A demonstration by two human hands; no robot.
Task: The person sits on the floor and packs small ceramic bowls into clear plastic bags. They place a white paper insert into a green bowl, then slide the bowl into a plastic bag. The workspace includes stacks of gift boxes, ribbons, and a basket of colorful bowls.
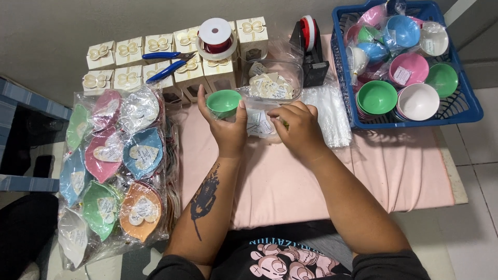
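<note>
At the centre of the frame, the left hand (pixel 226 127) grips a small green bowl (pixel 223 100) by its rim, holding it above the pink cloth of the tabletop (pixel 290 181). The right hand (pixel 298 127) is curled, fingers pinching a clear plastic bag with a paper tag (pixel 258 123) just beside the bowl. The bowl is not yet in the bag. At the left of the frame lies a heap of already bagged bowls (pixel 116 166), each with a heart-shaped tag. At the upper right, a blue basket (pixel 469 111) holds many bare bowls, so much appears left to wrap. A clear tub of tags (pixel 272 83) stands just above the hands.
</note>
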